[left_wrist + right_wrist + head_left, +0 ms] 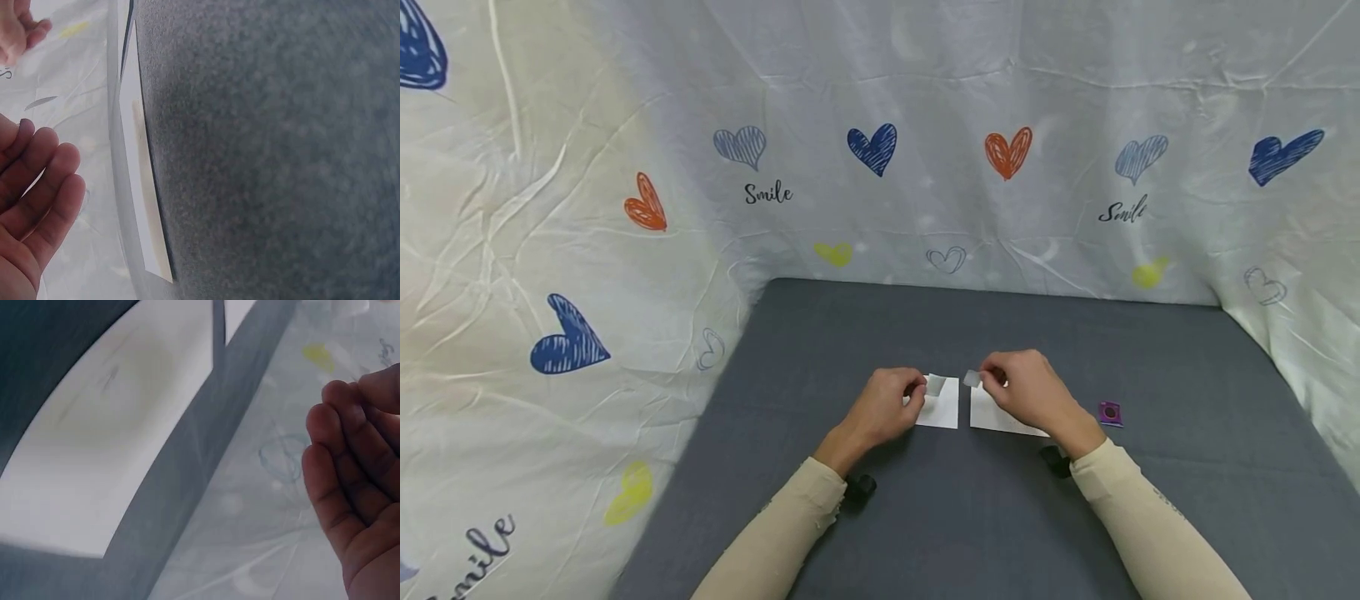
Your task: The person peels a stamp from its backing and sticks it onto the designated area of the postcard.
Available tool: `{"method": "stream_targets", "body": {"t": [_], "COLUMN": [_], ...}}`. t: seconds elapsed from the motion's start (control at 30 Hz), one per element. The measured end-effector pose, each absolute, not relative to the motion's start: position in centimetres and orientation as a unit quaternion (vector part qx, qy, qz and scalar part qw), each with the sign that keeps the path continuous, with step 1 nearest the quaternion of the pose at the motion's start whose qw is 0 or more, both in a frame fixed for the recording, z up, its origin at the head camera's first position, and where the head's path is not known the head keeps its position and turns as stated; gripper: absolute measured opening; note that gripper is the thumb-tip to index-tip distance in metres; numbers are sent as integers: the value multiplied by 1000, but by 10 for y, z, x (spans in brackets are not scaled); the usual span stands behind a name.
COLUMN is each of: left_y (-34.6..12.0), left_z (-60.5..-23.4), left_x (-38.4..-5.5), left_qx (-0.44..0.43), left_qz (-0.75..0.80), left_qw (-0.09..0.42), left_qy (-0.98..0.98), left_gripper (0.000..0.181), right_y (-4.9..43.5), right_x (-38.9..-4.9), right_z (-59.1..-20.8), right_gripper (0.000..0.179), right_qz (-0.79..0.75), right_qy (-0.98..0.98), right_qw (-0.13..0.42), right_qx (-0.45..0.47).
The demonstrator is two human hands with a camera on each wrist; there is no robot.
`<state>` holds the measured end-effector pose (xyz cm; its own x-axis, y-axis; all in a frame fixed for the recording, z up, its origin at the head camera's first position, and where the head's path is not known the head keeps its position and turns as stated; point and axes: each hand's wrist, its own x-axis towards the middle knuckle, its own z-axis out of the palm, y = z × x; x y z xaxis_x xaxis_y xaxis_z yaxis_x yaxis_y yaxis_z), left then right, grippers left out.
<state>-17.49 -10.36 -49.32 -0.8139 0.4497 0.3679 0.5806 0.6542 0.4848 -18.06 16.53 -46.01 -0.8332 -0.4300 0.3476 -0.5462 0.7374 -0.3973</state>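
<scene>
In the head view my left hand (887, 404) pinches a small pale grey square piece (935, 385) between thumb and index finger, over the left white paper (945, 410). Across a narrow gap, my right hand (1026, 387) pinches a similar small grey piece (972, 378) above the right white paper (1000, 417). What the two pieces are made of I cannot tell. The left wrist view shows the left hand (37, 194) with its other fingers loosely bent. In the right wrist view the right hand (362, 469) hovers beside the white paper (106, 444), its fingertips partly cut off.
A small purple square packet (1109, 414) with a dark round centre lies right of the papers. Dark grey cloth (962, 508) covers the table. A white curtain (940, 200) printed with hearts hangs behind it and along the left. Black wrist devices (861, 490) sit under both wrists.
</scene>
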Motion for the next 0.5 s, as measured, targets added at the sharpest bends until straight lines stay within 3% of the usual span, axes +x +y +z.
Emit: {"method": "stream_targets", "body": {"t": [0.5], "left_y": [-108], "left_z": [-498], "left_x": [-177], "left_qx": [-279], "left_qz": [-308], "left_qw": [115], "left_qy": [-902], "left_gripper": [13], "right_y": [243], "right_x": [-172], "right_z": [-461], "right_gripper": [16], "right_qz": [261], "right_qy": [-948], "right_qw": [50], "right_qx": [174]}}
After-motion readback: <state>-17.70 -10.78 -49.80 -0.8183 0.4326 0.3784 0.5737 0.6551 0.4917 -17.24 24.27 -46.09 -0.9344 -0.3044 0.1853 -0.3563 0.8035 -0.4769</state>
